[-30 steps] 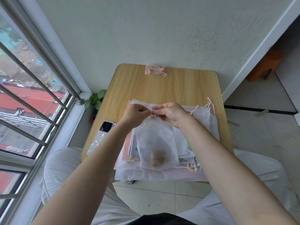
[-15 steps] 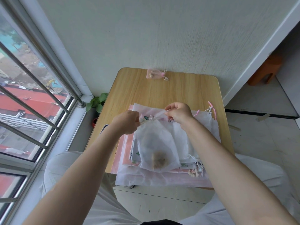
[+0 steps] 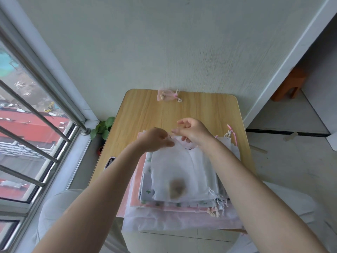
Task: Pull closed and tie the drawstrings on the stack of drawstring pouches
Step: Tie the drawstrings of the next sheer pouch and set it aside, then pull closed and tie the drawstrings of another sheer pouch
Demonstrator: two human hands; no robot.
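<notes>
Setting: a person sits at a small light wooden surface (image 3: 145, 114) with rounded corners, pushed against a pale textured wall, with a barred window on the left.
Top pouch: a sheer white fabric drawstring pouch (image 3: 180, 172) lies on top of the stack at the near half of the surface, its mouth pointing toward the wall; a small brownish lump shows through the cloth near its bottom.
Stack: a pile of flat white, pink and cactus-print drawstring pouches (image 3: 164, 214) lies under it, overhanging the near edge of the surface; loose cord ends trail at its right side.
Left hand: the left hand (image 3: 155, 139) is at the mouth of the top pouch, fingers curled and pinched together on the gathered fabric or cord there; the blur hides which.
Right hand: the right hand (image 3: 193, 130) is just beside the left, above the pouch mouth, thumb and forefinger pinched together as if on a thin cord; the cord itself is too fine to make out, and the other fingers are lifted and loosely spread.
Far edge: a small pink mesh pouch (image 3: 166, 95), its neck tied shut, rests against the wall.
Left edge: a phone (image 3: 109, 162) peeks out beside the left forearm.
Floor: a green potted plant (image 3: 103, 127) stands below the window corner.
</notes>
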